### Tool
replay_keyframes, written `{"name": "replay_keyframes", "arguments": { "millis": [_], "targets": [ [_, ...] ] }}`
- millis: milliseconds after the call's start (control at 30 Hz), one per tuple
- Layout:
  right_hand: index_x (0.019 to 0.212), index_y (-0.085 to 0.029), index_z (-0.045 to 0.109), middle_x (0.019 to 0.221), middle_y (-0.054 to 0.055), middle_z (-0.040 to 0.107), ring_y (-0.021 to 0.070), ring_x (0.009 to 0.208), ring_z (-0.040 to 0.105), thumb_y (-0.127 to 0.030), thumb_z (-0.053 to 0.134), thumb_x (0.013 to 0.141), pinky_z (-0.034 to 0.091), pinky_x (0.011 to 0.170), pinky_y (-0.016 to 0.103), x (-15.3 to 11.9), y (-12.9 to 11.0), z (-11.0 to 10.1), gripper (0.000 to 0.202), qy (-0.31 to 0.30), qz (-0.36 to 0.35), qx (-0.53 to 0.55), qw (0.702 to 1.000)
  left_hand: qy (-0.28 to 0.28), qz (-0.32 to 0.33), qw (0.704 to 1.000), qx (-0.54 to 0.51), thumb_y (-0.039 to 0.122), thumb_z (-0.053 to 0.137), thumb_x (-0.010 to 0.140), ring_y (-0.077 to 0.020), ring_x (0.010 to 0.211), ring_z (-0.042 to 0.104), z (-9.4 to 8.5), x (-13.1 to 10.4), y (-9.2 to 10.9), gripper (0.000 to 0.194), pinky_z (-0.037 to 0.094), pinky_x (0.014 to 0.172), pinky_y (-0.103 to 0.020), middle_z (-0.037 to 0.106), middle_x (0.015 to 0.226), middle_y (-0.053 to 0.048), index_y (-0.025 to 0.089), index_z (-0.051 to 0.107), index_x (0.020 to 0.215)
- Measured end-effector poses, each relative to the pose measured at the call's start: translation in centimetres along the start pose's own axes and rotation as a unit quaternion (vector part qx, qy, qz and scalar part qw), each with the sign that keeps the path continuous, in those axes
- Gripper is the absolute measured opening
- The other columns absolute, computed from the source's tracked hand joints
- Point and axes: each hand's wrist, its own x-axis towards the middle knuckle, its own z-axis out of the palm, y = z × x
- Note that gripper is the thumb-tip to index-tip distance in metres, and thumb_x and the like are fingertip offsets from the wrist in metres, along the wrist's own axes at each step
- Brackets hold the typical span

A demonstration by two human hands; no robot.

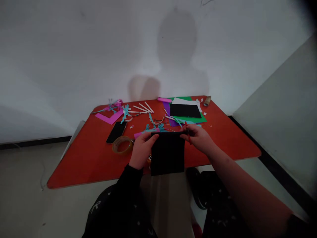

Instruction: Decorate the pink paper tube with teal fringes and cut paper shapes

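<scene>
A sheet of black paper (167, 153) hangs upright over the table's front edge, held by its top edge. My left hand (141, 149) pinches its upper left corner between thumb and fingers. The upper right corner is gripped by my right hand (196, 137). Red-handled scissors (189, 135) also sit in the right hand, against its fingers; the blades are hard to make out. Behind the sheet's top edge lies a pink and teal fringed paper piece (156, 130), partly hidden.
On the red table (91, 162) are a tape roll (122, 145), a phone (117, 132), several white sticks (143, 107), and a pink paper strip (110, 119). Black paper (185, 111) tops coloured sheets at the back right, near a brown tube (207, 100). A white wall (99, 49) stands behind.
</scene>
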Motion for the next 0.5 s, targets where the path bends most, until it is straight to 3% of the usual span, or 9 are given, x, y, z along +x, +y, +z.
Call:
{"name": "replay_keyframes", "arguments": {
  "millis": [333,500],
  "targets": [
    [0.083,-0.022,0.062,0.065,-0.004,0.052,0.0107,0.051,0.044,-0.042,0.076,0.068,0.034,0.048,0.027,-0.05,-0.76,0.15,0.029,-0.001,0.036,-0.005,0.999,0.028,0.012,0.999,0.035,0.046,0.077,0.076,-0.0124,0.064,0.051,-0.13,-0.13,-0.39,0.031,0.038,0.059,-0.023,0.063,0.067,0.002,0.016,0.077,0.077],
    [0.078,-0.022,0.059,0.069,-0.002,0.054,0.0109,0.051,0.045,-0.041,0.075,0.069,0.035,0.049,0.027,0.17,-0.65,-0.05,0.027,-0.014,0.024,-0.039,0.999,0.015,0.028,0.999,0.04,0.045,0.075,0.079,-0.0129,0.067,0.053,-0.09,-0.19,-0.39,0.03,0.041,0.063,-0.023,0.065,0.071,0.001,0.015,0.077,0.08]
  ]
}}
